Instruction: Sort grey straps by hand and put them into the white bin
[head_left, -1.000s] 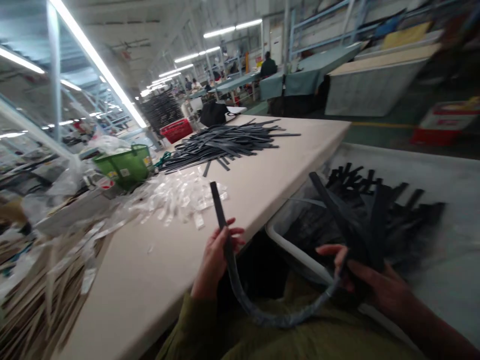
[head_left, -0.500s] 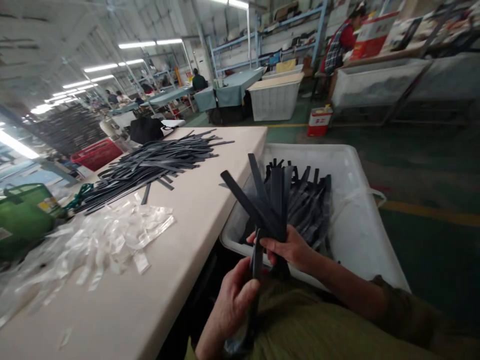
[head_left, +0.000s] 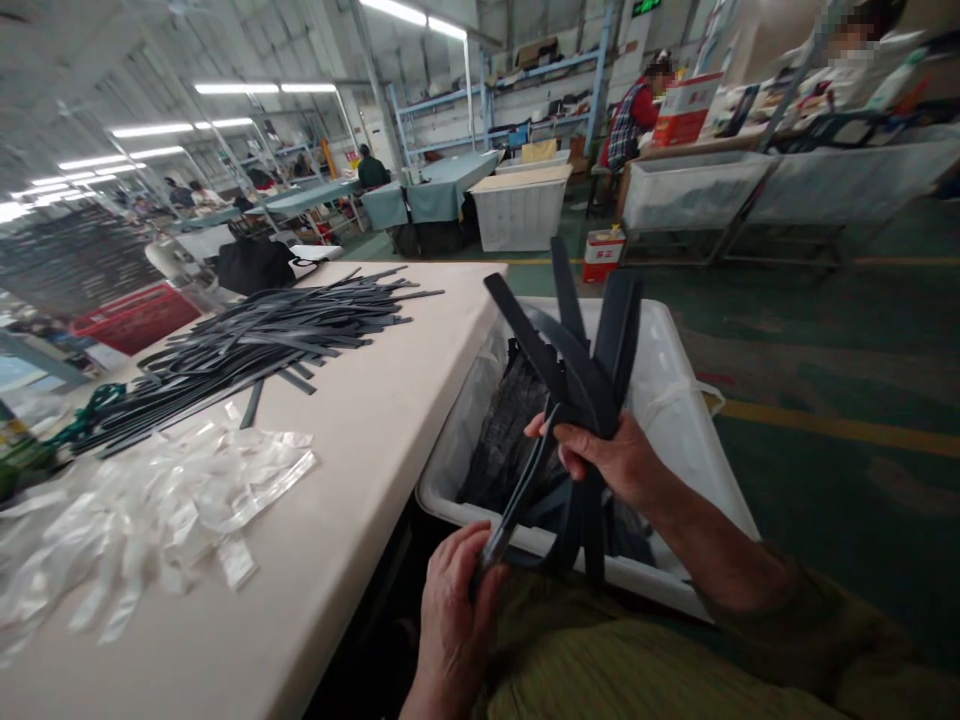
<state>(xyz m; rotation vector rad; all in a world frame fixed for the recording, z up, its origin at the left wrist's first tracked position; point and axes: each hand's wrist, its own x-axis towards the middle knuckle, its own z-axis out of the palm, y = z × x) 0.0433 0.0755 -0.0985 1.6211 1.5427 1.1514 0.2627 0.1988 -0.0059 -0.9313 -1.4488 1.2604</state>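
Observation:
My right hand [head_left: 611, 455] is closed round a bundle of dark strips [head_left: 589, 385], whose upper ends fan out above it. Lower and to the left, my left hand [head_left: 461, 590] pinches a dark strip [head_left: 517, 500] that slants up to the bundle. Both hands are over the near side of a white plastic bin [head_left: 682, 420], and more dark strips [head_left: 506, 420] lie inside it. On the table [head_left: 360, 480] to the left is a large pile of dark strips [head_left: 255, 340]. Nearer to me lies a heap of clear plastic strips [head_left: 172, 500].
A black bag [head_left: 255, 262] and a red basket [head_left: 135, 318] are beyond the pile. A red and white can [head_left: 603, 255] stands on the floor. Lidded bin [head_left: 521, 207] and lined troughs [head_left: 686, 190] lie further off. A person [head_left: 630, 120] sits at the back right.
My right hand has lifted the bundle up and to the right. My left hand has moved slightly down and left, with the strip stretched longer between the hands. The view has shifted right.

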